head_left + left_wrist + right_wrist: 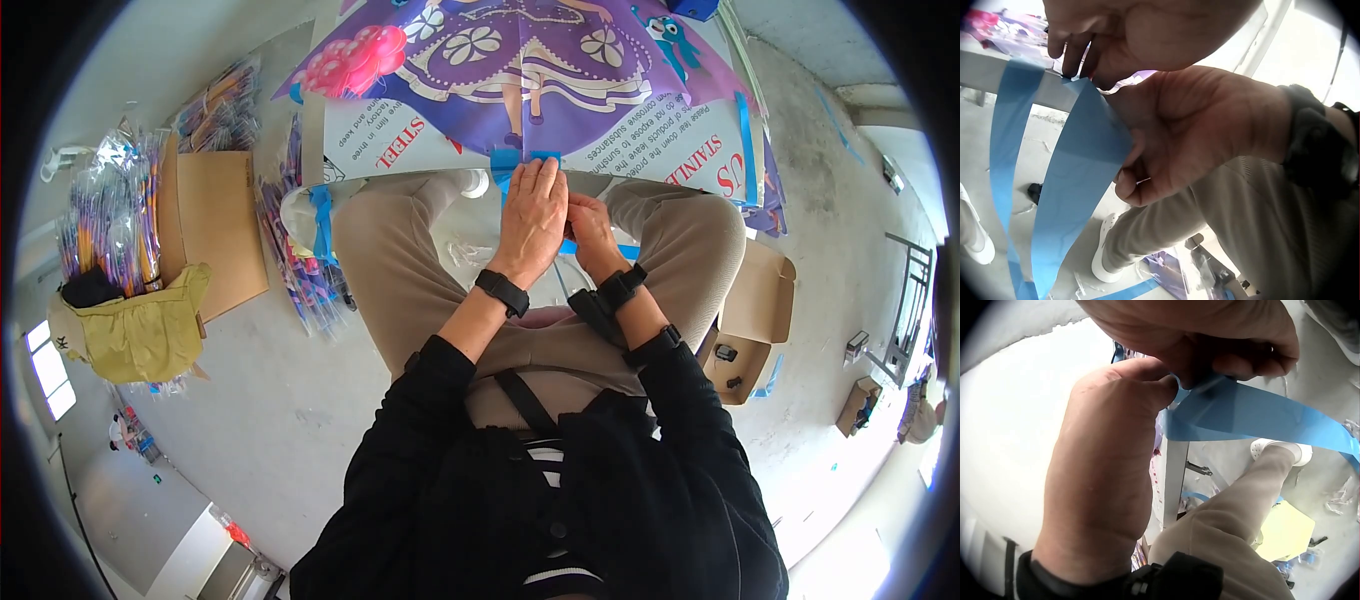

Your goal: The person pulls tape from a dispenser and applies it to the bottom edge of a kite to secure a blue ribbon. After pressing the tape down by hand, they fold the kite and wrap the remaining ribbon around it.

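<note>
My left hand [535, 215] lies at the front edge of a table, straight fingers pressing where a blue ribbon [508, 160] meets a purple printed sheet [560, 105]. The sheet shows a figure in a full dress. Close beside it, my right hand [592, 228] has curled fingers and pinches the ribbon just below the edge. In the left wrist view, the wide, glossy ribbon [1072, 181] hangs from the right hand [1197, 125] in a long loop towards the floor. The fingertips of the left hand [1147, 31] are right at the table edge there, partly hiding the ribbon's end.
White board with red lettering [375, 135] covers the tabletop. More blue strips [322, 225] hang at its sides. Bundles of wrapped goods [110, 210] and a cardboard sheet [225, 230] stand at left; an open box [750, 320] sits at right. The person's knees are under the table edge.
</note>
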Action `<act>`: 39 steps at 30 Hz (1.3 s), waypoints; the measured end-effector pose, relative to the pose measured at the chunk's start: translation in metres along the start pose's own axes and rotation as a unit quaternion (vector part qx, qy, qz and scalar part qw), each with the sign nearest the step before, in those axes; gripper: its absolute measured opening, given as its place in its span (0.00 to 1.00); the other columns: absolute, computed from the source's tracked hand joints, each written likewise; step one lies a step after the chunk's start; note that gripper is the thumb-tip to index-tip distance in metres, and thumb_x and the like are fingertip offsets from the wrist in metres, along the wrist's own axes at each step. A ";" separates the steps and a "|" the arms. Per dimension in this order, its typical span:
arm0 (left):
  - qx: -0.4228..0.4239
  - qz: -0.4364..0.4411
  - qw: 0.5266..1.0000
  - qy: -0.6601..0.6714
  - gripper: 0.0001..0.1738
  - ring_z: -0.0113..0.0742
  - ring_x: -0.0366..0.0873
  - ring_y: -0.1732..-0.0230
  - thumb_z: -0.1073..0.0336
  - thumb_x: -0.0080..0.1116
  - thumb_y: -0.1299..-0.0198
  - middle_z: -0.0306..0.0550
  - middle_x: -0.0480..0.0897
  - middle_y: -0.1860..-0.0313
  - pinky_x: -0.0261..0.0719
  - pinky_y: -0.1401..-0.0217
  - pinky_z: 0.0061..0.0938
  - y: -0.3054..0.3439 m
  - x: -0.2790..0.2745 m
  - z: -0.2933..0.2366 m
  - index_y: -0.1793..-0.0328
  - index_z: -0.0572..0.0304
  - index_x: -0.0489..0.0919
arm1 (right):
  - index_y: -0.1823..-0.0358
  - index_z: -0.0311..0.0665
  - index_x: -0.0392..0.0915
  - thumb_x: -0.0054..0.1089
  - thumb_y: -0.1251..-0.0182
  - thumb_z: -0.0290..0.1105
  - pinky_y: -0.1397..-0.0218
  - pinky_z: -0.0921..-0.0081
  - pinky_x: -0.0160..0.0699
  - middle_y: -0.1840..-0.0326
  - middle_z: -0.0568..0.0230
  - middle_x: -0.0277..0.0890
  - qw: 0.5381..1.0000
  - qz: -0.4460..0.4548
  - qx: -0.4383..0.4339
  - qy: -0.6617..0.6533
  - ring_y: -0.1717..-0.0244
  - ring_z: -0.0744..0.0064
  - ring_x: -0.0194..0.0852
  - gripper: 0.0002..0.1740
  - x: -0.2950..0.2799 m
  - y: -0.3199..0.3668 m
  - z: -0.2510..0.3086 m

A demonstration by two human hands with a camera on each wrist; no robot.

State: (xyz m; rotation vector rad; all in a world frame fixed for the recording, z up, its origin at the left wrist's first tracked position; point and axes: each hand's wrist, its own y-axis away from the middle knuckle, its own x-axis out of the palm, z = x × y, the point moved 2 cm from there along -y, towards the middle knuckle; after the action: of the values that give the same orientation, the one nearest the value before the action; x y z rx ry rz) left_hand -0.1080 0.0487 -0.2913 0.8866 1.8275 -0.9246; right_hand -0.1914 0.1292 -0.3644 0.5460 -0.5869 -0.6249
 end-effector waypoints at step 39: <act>-0.010 0.001 0.998 -0.063 0.24 0.45 0.70 0.31 0.72 0.59 0.42 0.47 0.75 0.35 0.64 0.29 0.61 0.003 0.003 -0.002 0.37 0.68 0.77 | 0.65 0.31 0.87 0.70 0.48 0.31 0.58 0.68 0.81 0.69 0.53 0.85 0.929 -0.140 -0.038 0.341 0.64 0.66 0.84 0.12 -0.026 -0.008 -0.025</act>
State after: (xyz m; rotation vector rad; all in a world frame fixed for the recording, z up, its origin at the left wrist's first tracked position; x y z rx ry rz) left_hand -0.1075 0.0519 -0.2944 0.7993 1.7251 -0.9389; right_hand -0.1950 0.1484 -0.3953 0.7320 0.1766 -0.6714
